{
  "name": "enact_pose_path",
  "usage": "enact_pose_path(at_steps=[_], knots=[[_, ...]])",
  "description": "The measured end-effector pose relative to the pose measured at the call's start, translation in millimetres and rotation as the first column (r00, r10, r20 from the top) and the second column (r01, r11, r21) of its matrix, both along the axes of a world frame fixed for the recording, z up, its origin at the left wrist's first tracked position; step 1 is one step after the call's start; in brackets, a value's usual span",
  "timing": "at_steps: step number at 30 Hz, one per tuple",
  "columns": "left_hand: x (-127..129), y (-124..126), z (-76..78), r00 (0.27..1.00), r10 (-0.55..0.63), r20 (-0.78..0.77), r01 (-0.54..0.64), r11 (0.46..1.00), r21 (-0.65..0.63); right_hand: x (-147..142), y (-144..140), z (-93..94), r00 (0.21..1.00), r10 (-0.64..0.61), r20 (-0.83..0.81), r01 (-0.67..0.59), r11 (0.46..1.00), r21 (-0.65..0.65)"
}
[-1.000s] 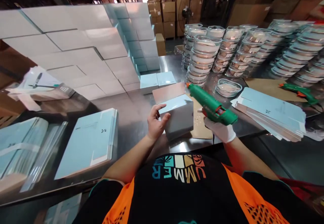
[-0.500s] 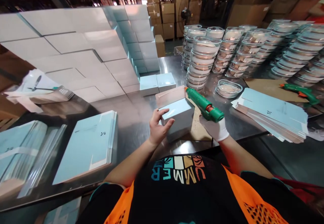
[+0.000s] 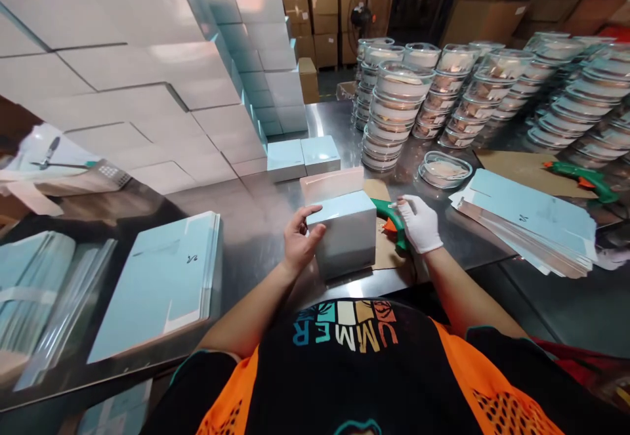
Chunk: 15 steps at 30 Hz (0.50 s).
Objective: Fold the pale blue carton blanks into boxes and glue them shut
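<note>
A small box (image 3: 344, 238) with a pale blue top and grey-white sides stands on the metal table, its pinkish flap (image 3: 332, 186) raised at the far side. My bare left hand (image 3: 301, 238) grips the box's left end, thumb on the near side and fingers over the top edge. A green glue gun (image 3: 401, 241) with an orange trigger lies on a cardboard piece (image 3: 384, 259) just right of the box, which hides its front part. My right hand (image 3: 419, 224), in a white glove, hovers beside the gun with its fingers loosely bent and apart, holding nothing.
White boxes (image 3: 132, 74) are stacked high at the left, with two small boxes (image 3: 319, 153) beyond mine. Flat blue sheets (image 3: 157, 277) lie left, more sheets (image 3: 536, 218) right. Stacked clear round containers (image 3: 398, 113) stand behind. Another green glue gun (image 3: 585, 179) lies far right.
My right hand has lowered the glue gun onto the cardboard and let it go. My left hand keeps its hold on the box, and the view has shifted slightly.
</note>
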<state>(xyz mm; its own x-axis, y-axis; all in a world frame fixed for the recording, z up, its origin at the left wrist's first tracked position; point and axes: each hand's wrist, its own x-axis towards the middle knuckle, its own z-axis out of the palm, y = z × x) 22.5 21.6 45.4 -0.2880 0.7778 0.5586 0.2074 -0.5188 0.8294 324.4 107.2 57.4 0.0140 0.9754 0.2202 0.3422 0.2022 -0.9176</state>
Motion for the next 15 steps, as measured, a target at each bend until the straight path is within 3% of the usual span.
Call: enact_pose_path(at_steps=[3, 5, 10, 13, 15], knots=[[-1.4, 6.4, -3.0, 0.997, -0.07, -0.03, 0.072, 0.996, 0.05, -43.4, -2.8, 22.0, 0.922, 0.313, -0.226, -0.317, 0.948, 0.018], [-3.2, 8.8, -6.1, 0.994, -0.089, -0.07, 0.092, 0.995, 0.037, -64.6, -2.3, 34.0, 0.858, 0.458, -0.233, -0.472, 0.881, -0.006], [-6.7, 12.1, -12.8, 0.997, -0.031, -0.065, 0.036, 0.996, 0.086, -64.9, -0.9, 33.8, 0.866, 0.497, -0.049, -0.492, 0.866, 0.089], [-8.0, 16.1, -10.6, 0.999, -0.031, 0.028, 0.027, 0.989, 0.144, -52.4, -4.6, 23.1, 0.829, 0.557, 0.058, -0.553, 0.799, 0.235], [-11.3, 18.2, -5.7, 0.997, -0.082, -0.007, 0.082, 0.982, 0.17, -48.4, -9.8, 18.7, 0.794, 0.599, 0.108, -0.599, 0.738, 0.31]])
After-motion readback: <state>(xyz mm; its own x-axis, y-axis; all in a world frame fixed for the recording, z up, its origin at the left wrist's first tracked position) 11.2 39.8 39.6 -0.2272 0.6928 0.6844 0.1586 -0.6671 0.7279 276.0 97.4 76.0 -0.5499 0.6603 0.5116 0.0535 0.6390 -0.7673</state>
